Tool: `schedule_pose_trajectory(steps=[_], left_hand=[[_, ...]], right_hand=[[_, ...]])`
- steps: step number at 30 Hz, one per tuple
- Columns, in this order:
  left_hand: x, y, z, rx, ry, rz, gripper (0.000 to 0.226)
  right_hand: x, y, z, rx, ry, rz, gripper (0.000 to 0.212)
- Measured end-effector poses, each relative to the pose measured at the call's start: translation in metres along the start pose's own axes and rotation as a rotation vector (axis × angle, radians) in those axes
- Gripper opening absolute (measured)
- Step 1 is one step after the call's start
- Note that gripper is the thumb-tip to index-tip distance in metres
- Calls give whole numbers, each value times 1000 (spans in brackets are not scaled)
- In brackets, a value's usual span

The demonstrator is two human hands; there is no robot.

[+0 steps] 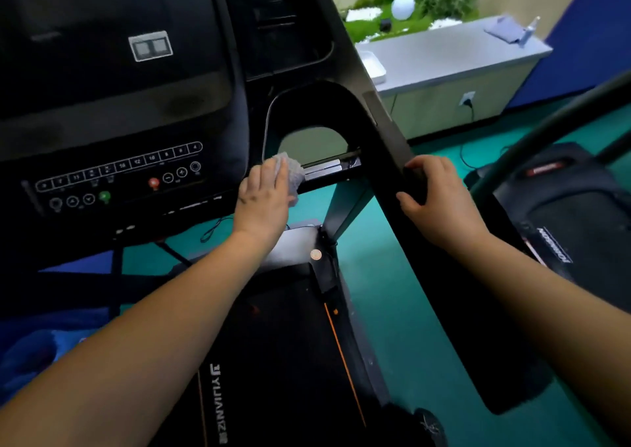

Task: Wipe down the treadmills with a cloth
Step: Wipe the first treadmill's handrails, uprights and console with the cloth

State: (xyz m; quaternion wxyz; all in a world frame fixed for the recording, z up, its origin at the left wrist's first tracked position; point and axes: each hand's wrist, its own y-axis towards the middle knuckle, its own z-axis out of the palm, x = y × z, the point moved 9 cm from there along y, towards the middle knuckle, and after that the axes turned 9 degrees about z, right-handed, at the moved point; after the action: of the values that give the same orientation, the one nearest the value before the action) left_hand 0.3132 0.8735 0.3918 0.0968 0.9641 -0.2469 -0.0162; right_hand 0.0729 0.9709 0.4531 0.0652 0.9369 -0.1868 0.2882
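Two bare forearms reach in from the bottom edge over the black running belt (283, 344) of a black treadmill (119, 105) with an orange stripe along the belt's right side. The left hand (264, 195) has its fingers curled over a bunched pale grey textured cloth (290, 170) and presses it against the left end of the horizontal grip bar, just right of the console's button panel (119, 177). The cloth sticks out past the fingertips and touches the shiny silver sensor plate (322, 170) on that bar. The right hand (433, 194) is wrapped round the broad black side handrail (454, 310), which slopes from upper left to lower right, with the thumb on its near face and the fingers over its far edge. The two hands are apart, with the gap beneath the grip bar between them. The panel shows a row of numbered keys, a red button and a green one. On the teal floor (392, 293) to the right stands a second black treadmill (563, 214). Behind it a long grey counter (454, 50) carries a white rectangular tray (374, 66) at its left end and, at its far right end, a folded grey-blue cloth (503, 28) next to a small upright spray bottle (529, 32). A white globe (403, 6) sits among green plants beyond the counter.
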Motion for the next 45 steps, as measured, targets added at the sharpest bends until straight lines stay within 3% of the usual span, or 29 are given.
schedule_pose_trajectory(steps=[9, 13, 18, 27, 31, 35, 39, 45], left_hand=[[-53, 49, 0, -47, 216, 199, 77], [-21, 21, -4, -83, 163, 142, 77], [-3, 12, -4, -113, 260, 162, 72], [-101, 80, 5, -76, 209, 284, 63], [-59, 57, 3, -40, 133, 305, 73], [-15, 25, -3, -73, 279, 296, 73], [-47, 41, 3, -58, 394, 379, 65], [-113, 87, 15, -2, 298, 348, 53]], right_hand=[[-3, 2, 1, 9, -24, 38, 46], [-3, 2, 1, 16, -15, 49, 44], [-5, 4, 5, 9, -6, 58, 46], [-9, 3, 6, -8, -37, 136, 60], [-10, 3, 6, -1, -43, 160, 62], [-11, 3, 6, 0, -63, 200, 63], [-11, 3, 7, 5, -78, 220, 63], [-10, 4, 5, -11, -80, 230, 61]])
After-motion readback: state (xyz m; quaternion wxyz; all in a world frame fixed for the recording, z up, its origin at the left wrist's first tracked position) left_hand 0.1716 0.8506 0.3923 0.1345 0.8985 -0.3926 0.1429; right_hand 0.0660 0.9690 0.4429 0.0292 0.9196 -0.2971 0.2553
